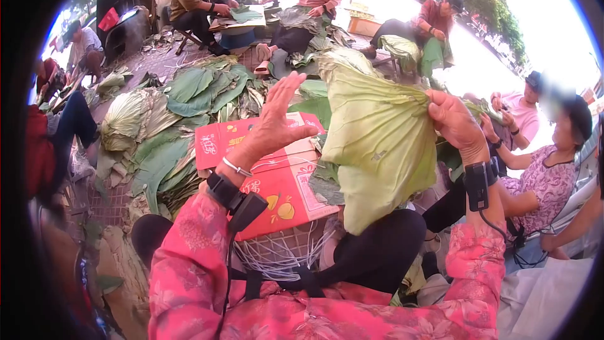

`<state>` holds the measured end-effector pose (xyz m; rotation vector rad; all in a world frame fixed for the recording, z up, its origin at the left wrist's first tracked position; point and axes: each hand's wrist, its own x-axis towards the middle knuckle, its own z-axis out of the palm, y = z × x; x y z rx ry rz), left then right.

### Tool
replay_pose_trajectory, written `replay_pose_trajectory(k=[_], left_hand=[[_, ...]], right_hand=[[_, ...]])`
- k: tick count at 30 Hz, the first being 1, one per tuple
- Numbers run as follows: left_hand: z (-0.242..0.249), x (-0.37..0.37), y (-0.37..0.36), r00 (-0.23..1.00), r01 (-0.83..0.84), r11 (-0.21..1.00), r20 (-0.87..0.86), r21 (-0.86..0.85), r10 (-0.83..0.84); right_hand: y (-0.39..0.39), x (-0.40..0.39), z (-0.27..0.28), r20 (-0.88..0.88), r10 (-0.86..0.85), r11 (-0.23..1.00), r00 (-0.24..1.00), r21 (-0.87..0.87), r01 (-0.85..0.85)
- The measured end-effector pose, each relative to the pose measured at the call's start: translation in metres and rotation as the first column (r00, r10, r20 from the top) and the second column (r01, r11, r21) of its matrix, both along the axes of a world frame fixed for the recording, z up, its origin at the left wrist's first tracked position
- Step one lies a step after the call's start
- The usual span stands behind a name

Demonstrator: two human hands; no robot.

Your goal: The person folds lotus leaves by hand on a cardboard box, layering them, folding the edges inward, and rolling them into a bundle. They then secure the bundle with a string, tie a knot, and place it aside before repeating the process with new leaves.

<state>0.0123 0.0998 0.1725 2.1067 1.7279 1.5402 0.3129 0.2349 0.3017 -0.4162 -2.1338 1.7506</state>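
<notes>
Right hand [456, 121] pinches a leaf [380, 145] by its gathered edge; left hand [277, 116] is spread. The leaf hangs between them, long axis downward, nearer the right.

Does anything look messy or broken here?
Yes. White strips lie jumbled under the near edge of the red cardboard, not in a neat bundle. The pale leaf in the right hand has a small dark mark, perhaps a tear.
</notes>
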Motion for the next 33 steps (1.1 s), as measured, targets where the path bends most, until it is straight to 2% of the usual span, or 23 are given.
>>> replay_pose_trajectory(k=[2,3,4,6,7,9,11,12,14,15,16,17,18,19,20,22,23,26,27,30,32,33], left_hand=[[0.013,-0.007,0.003,0.997,0.077,0.992,-0.005,-0.105,-0.078],[0.013,-0.013,0.005,0.988,0.149,0.974,0.064,-0.172,-0.140],[0.007,-0.016,0.004,0.953,0.267,0.932,0.210,-0.244,-0.218],[-0.001,-0.022,0.001,0.810,0.505,0.802,0.495,-0.319,-0.314],[-0.001,-0.023,-0.003,0.743,0.596,0.755,0.545,-0.273,-0.389],[0.003,-0.018,-0.028,0.565,0.726,0.635,0.755,-0.263,-0.334],[-0.019,-0.024,-0.036,0.399,0.843,0.489,0.871,-0.225,-0.287],[-0.018,-0.030,-0.042,0.437,0.825,0.501,0.858,-0.262,-0.271],[-0.017,-0.042,-0.053,0.503,0.790,0.515,0.832,-0.333,-0.234],[-0.018,-0.056,-0.049,0.685,0.635,0.623,0.706,-0.457,-0.180],[-0.011,-0.061,-0.049,0.740,0.502,0.740,0.666,-0.448,-0.098],[-0.014,-0.085,-0.040,0.884,0.301,0.798,0.466,-0.521,-0.029],[-0.005,-0.094,-0.041,0.972,-0.016,0.920,0.210,-0.392,0.107],[0.008,-0.097,-0.046,0.965,-0.233,0.940,0.061,-0.249,0.255],[0.010,-0.105,-0.046,0.953,-0.303,0.942,-0.025,-0.142,0.303],[0.014,-0.122,-0.050,0.893,-0.402,0.911,-0.179,0.095,0.413],[0.010,-0.125,-0.056,0.865,-0.434,0.894,-0.225,0.112,0.448],[-0.008,-0.118,-0.086,0.767,-0.511,0.841,-0.347,0.176,0.539],[-0.028,-0.121,-0.093,0.750,-0.511,0.843,-0.391,0.167,0.533],[-0.090,-0.119,-0.117,0.737,-0.566,0.814,-0.522,-0.130,0.429],[-0.135,-0.118,-0.129,0.762,-0.548,0.770,-0.576,-0.327,0.297],[-0.152,-0.117,-0.135,0.773,-0.531,0.727,-0.600,-0.435,0.205]], right_hand=[[-0.013,-0.016,-0.003,-0.008,0.056,0.998,0.998,0.009,-0.056],[-0.018,-0.024,-0.006,-0.008,0.103,0.994,0.995,0.023,-0.102],[-0.021,-0.030,-0.008,-0.005,0.151,0.988,0.988,0.040,-0.151],[-0.015,-0.044,-0.024,-0.001,0.156,0.988,0.988,-0.008,-0.156],[-0.014,-0.051,-0.029,0.020,0.167,0.986,0.986,-0.028,-0.166],[-0.017,-0.066,-0.033,0.033,0.199,0.979,0.979,-0.058,-0.197],[-0.014,-0.080,-0.035,0.060,0.197,0.980,0.978,-0.045,-0.195],[-0.011,-0.088,-0.036,0.070,0.193,0.981,0.979,-0.039,-0.191],[0.004,-0.107,-0.042,0.120,0.174,0.970,0.977,0.152,-0.191],[0.013,-0.117,-0.045,0.171,0.140,0.950,0.975,0.253,-0.181],[0.018,-0.125,-0.048,0.219,0.103,0.920,0.970,0.349,-0.177],[0.019,-0.132,-0.048,0.180,0.039,0.882,0.983,0.456,-0.119],[0.018,-0.141,-0.045,0.133,-0.021,0.829,0.991,0.557,-0.057],[0.014,-0.148,-0.044,0.079,-0.075,0.763,0.994,0.646,0.006],[0.006,-0.154,-0.045,-0.023,-0.108,0.727,0.994,0.680,0.095],[-0.015,-0.163,-0.048,-0.232,-0.159,0.639,0.960,0.717,0.279],[-0.022,-0.165,-0.055,-0.236,-0.163,0.651,0.958,0.703,0.284],[-0.041,-0.169,-0.099,-0.351,-0.042,0.443,0.935,0.832,0.333],[-0.049,-0.168,-0.118,-0.304,-0.026,0.398,0.952,0.871,0.289],[-0.061,-0.167,-0.207,-0.231,0.020,0.289,0.973,0.933,0.215],[-0.073,-0.159,-0.261,-0.062,-0.011,0.280,0.998,0.958,0.062],[-0.081,-0.154,-0.292,-0.014,0.000,0.325,1.000,0.946,0.013]])
